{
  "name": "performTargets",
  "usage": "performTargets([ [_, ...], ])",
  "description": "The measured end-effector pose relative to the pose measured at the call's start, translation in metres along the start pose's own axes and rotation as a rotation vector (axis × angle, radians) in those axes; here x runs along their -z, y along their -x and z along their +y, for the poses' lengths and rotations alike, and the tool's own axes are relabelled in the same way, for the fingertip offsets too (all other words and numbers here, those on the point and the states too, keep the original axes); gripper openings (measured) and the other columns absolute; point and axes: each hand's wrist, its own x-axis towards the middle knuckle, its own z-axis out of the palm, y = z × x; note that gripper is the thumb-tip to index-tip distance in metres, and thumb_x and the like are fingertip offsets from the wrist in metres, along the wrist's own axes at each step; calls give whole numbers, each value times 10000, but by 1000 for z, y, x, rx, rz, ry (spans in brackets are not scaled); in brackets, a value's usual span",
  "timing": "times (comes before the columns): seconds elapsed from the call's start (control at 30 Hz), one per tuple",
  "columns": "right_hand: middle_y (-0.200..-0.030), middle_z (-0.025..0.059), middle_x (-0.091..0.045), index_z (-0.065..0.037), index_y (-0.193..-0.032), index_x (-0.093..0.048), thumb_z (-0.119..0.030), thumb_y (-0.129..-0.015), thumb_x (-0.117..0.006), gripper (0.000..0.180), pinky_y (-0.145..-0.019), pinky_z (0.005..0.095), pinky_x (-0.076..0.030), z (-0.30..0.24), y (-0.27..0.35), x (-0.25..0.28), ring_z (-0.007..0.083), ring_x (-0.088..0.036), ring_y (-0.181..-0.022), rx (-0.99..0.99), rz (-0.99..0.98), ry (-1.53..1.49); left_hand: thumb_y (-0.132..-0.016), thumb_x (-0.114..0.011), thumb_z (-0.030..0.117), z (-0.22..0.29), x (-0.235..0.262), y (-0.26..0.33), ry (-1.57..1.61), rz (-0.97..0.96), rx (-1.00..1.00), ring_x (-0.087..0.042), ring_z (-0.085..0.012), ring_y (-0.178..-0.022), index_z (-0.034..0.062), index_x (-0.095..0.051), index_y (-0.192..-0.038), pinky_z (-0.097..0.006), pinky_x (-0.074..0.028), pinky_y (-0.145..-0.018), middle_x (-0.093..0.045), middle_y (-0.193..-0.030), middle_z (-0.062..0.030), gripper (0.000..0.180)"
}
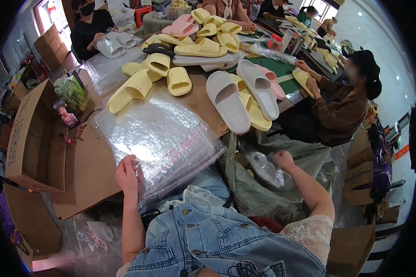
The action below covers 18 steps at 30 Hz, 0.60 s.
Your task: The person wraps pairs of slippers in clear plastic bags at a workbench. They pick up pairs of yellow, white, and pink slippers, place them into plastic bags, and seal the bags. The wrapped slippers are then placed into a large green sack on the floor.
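Note:
A stack of clear plastic bags (159, 138) lies over the table's near edge. My left hand (126, 174) is at its left side, fingers bent and drawn together; whether they pinch a bag's edge is hidden. Out to the right, my right hand (284, 159) is closed at the edge of a clear bag with grey slippers (266, 169), over an open woven sack (305, 184). Its fingertips are partly hidden. Yellow slippers (130, 90) rest on the far end of the stack, and a pair of grey slippers (229, 101) lies at the table's right corner.
A heap of yellow, pink and grey slippers (203, 47) covers the table's middle. On the left stand an open cardboard box (37, 138), a phone (65, 114) and a green bottle (71, 92). A co-worker (344, 99) at the right handles a yellow slipper; others sit farther back.

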Motion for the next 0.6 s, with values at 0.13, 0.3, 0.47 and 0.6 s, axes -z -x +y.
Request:
performTargets([
  [0.13,-775,114,-688,-27,-989,-674,-174,-905,-676,170,-666,366,-525,-95,6,55,258,-676,-702,406,517,-418,-1074,-511,268,-2,1,1,-23,-5,-21,-547,-68,-695,-5,-723,-948,-234,-479,-660,-751,-958,-42,368],
  [0.3,-936,78,-680,-40,-1071,-657,-269,-873,-769,323,-755,376,-510,-191,-10,108,239,-652,-830,626,528,-438,-1055,-544,235,-9,1,-1,5,8,-30,-596,-90,-669,-13,-725,-959,-258,-489,-632,-752,-907,-54,321],
  [0.47,-1311,235,-594,-92,-1140,-653,-468,-762,-839,565,-1061,496,-402,-272,-26,103,407,-506,-1281,709,650,-51,-1051,-550,220,-13,4,-1,-10,2,-22,-614,-95,-689,-12,-739,-1022,-263,-504,-651,-731,-857,-42,301],
  [0.6,-1464,318,-462,-45,-1179,-611,-495,-724,-854,684,-1131,517,-364,-310,-49,89,468,-411,-1388,503,725,-124,-1039,-571,234,-5,1,1,-2,-4,28,-664,-129,-743,1,-741,-1035,-283,-527,-692,-738,-864,-64,288],
])
